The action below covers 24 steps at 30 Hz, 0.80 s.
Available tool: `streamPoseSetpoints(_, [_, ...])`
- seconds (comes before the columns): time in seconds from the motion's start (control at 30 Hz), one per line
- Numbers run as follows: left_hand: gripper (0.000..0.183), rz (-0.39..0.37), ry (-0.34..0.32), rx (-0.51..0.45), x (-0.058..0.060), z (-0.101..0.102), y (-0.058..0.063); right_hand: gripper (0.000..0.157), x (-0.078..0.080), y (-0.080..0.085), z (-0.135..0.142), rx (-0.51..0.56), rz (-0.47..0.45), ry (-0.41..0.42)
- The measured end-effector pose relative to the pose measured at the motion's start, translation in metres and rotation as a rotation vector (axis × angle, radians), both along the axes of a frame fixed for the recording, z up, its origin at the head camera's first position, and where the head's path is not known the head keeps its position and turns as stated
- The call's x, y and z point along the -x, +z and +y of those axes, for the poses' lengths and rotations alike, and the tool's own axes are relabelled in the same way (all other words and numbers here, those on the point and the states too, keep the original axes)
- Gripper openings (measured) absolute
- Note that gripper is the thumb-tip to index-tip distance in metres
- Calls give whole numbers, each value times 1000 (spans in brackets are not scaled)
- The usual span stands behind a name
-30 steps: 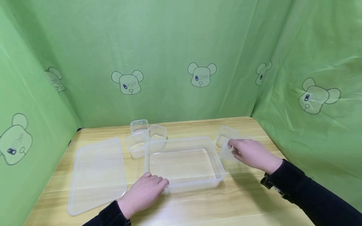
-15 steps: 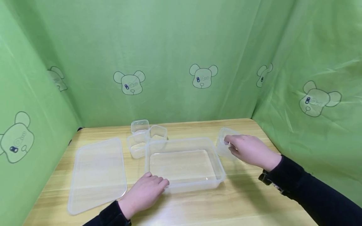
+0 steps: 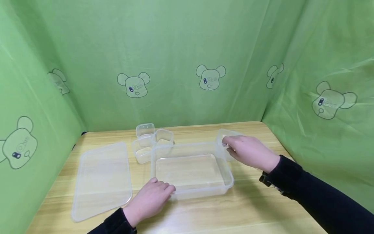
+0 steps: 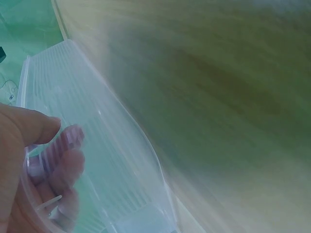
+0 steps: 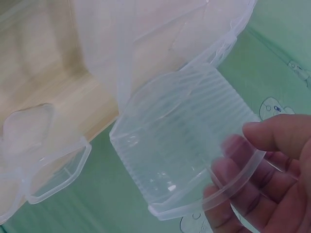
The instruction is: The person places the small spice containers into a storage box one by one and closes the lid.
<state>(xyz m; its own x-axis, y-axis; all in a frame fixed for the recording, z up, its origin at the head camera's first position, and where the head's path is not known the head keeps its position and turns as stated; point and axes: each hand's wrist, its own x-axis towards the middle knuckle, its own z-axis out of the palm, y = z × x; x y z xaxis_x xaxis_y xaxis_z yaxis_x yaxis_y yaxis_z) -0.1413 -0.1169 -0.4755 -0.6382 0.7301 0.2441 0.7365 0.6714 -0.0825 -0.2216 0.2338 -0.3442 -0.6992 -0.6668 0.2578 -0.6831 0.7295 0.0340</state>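
Note:
My left hand [image 3: 149, 200] pinches the front wall of a large clear plastic box [image 3: 201, 191] near its front left corner. In the left wrist view the thumb [image 4: 43, 127] lies outside the wall, with the fingers showing through it from inside. Beside the box's back right corner, my right hand [image 3: 249, 152] grips a small clear container [image 5: 180, 141] by its rim. This small container has ribbed walls and overlaps the large box in both views. A flat translucent lid [image 3: 102, 182] lies left of the box.
Three small clear containers stand together behind the box's left end, one being this back container [image 3: 145, 130]. More small containers [image 5: 58, 167] show at the lower left of the right wrist view. A green curtain [image 3: 175, 48] surrounds the wooden table [image 3: 198, 217] at back and sides.
My right hand has moved left with the small container, from the table's right side to the large box's back right corner. The left hand has stayed on the front wall.

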Motion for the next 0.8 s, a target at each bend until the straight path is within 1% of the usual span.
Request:
streamPoseSetpoints(0.37, [16, 18, -5, -9, 0, 1, -2, 19, 12, -15, -16, -12, 62, 70])
streamPoseSetpoints(0.6, [17, 9, -7, -12, 0, 1, -3, 18, 14, -25, -21, -25, 56, 104])
streamPoseSetpoints(0.8, [16, 9, -1, -12, 0, 1, -1, 18, 16, -29, -26, -24, 65, 133])
